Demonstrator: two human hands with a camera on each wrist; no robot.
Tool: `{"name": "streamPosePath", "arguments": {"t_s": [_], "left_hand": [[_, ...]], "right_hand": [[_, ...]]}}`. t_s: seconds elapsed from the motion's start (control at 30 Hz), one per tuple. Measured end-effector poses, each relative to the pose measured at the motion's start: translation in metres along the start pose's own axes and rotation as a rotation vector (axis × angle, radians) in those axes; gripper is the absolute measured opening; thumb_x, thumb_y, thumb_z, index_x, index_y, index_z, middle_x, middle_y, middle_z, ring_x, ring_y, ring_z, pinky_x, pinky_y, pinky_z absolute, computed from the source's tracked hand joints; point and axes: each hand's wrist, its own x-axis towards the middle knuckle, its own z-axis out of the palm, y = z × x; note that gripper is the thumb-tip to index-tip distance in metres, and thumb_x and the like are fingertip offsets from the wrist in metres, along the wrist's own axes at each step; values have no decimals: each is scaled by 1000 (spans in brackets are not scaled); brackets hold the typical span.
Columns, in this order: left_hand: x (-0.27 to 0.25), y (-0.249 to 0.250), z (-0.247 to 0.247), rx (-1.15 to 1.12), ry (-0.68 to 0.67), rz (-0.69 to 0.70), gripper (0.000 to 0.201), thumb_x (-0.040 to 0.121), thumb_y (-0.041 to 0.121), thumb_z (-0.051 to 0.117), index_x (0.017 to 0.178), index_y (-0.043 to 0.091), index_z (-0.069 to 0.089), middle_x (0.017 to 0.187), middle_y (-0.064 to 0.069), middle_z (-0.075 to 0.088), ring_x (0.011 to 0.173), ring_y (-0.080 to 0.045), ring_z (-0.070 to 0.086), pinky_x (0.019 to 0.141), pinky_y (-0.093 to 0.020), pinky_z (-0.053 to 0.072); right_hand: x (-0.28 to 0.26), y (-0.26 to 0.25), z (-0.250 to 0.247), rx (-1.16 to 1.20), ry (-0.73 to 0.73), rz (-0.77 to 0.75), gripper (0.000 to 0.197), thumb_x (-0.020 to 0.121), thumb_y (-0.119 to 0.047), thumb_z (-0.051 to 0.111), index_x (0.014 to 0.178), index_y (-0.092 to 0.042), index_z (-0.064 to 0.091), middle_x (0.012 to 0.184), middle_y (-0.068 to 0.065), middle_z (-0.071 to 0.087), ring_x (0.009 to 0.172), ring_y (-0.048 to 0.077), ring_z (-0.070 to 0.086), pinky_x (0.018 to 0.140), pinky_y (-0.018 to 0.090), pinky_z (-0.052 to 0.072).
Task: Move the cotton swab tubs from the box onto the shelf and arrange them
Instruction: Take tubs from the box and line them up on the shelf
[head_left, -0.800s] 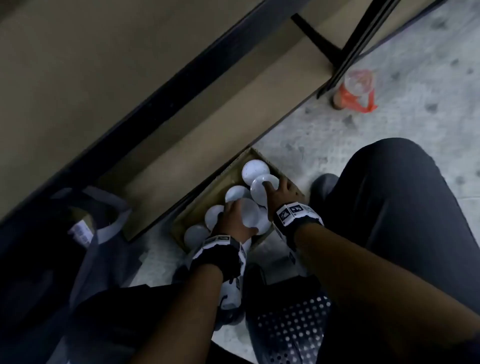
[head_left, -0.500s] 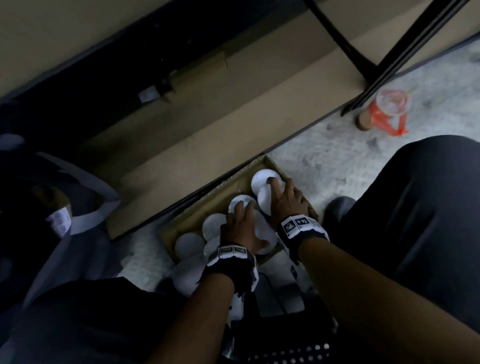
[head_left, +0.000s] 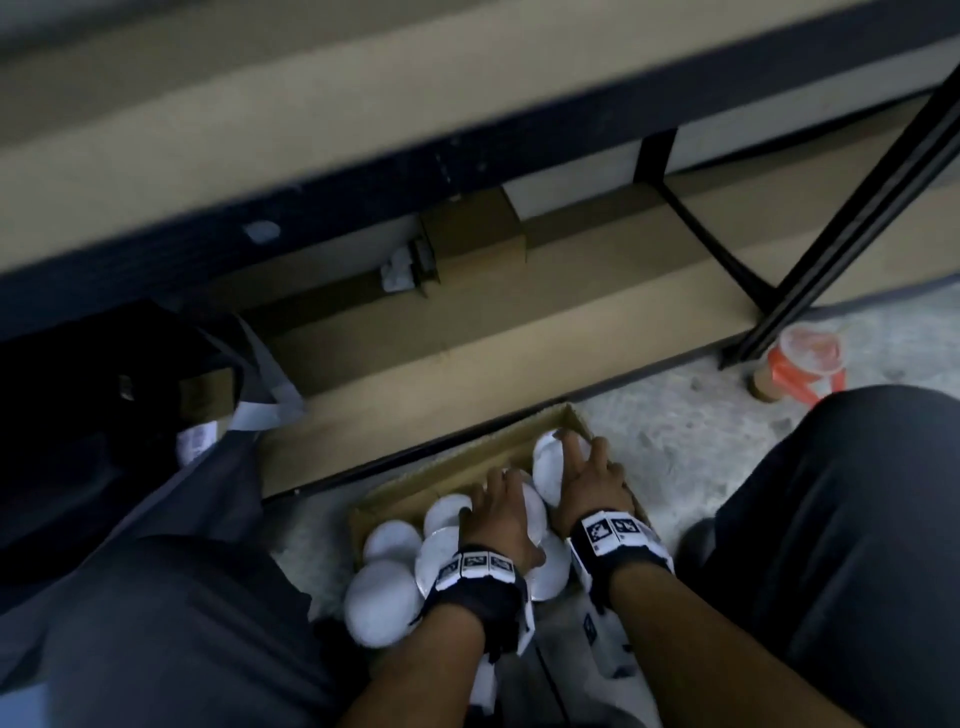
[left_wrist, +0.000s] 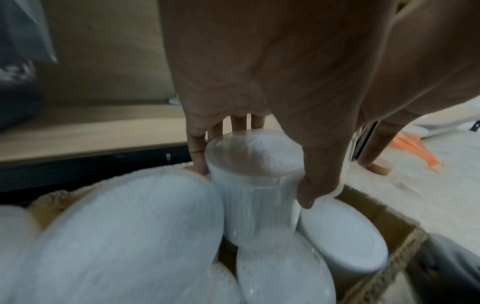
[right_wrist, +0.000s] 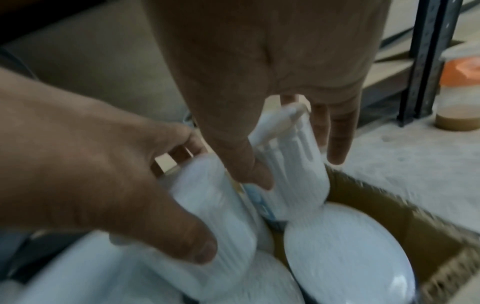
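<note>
Grasping one upright tub (left_wrist: 255, 189) each, lids apparently upward, both hands' (head_left: 496, 514) (head_left: 589, 480) grips reach into the box (head_left: 457, 465).

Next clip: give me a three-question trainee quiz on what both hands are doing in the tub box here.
1. True or false: the left hand grips a tub still in the box.
2. What does the right hand hold? A) orange cup B) a tub C) nothing
3. Fill in: the orange cup stands on the ____, beside the shelf post.

Key: 1 true; 2 B; 3 floor.
</note>
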Motion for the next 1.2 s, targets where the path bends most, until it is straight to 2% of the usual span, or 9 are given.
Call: {"name": "streamPosePath", "arguments": {"t_s": [0.1,0.2,0.3,0.4,0.6,0.8,0.97,1.1,1.2], "left_hand": [[-14,7,-15,-8,23,-20,78,63,37,79,126,22,35,125,-2,36,116,-28,44,89,-40,46],[-28,8,-29,-5,28,-15,84,68,40,76,135,19,30,138,-8,29,126,-34,37,94,-41,45],[-40,5,-41,-23,78,-1,90,66,40,77,140,18,29,143,-9,27,129,-33,39,98,-42,44],[-50,2,-54,-23,115,28,97,61,46,77,141,16,31,138,-8,32,127,-34,39,102,-43,40],[-71,-4,-92,-5,231,88,82,59,49,75,128,19,40,123,0,37,115,-28,42,93,-43,45],[-94,-1,-132,7,311,140,79,61,52,72,128,24,42,125,0,36,113,-27,41,89,-44,47],[-116,-1,-161,-17,378,221,77,67,56,70,133,29,42,129,4,36,117,-21,39,95,-38,44],[-129,-2,-182,-9,430,273,98,68,61,70,150,26,31,138,6,34,124,-19,36,105,-37,37],[-136,0,-199,-36,457,294,106,66,62,72,154,23,27,140,10,31,127,-16,31,109,-34,35]], "right_hand": [[-15,2,-17,46,7,-28,90,76,-33,67,147,-27,12,148,13,13,121,37,41,90,41,48],[-29,0,-31,100,-5,-51,98,75,-25,69,150,-26,6,149,14,8,123,39,40,96,41,47],[-38,-7,-47,120,-9,-73,103,72,-16,71,150,-27,5,149,13,5,125,38,40,99,44,46],[-45,-15,-69,141,-19,-101,96,71,-14,71,143,-33,12,146,12,8,123,37,42,95,42,48],[-55,-25,-107,204,29,-208,93,61,-12,76,131,-35,19,134,9,16,115,38,51,87,36,54],[-73,-30,-142,239,89,-268,96,60,-18,80,132,-36,21,128,6,22,113,35,52,91,39,53],[-88,-31,-167,223,127,-309,99,61,-24,84,138,-37,22,132,6,25,114,35,53,93,43,52],[-100,-25,-189,222,173,-391,92,61,-33,82,136,-40,29,129,2,32,109,27,54,91,36,50],[-111,-20,-210,196,245,-454,92,59,-44,81,137,-42,33,130,1,40,110,23,52,88,33,50]]}}
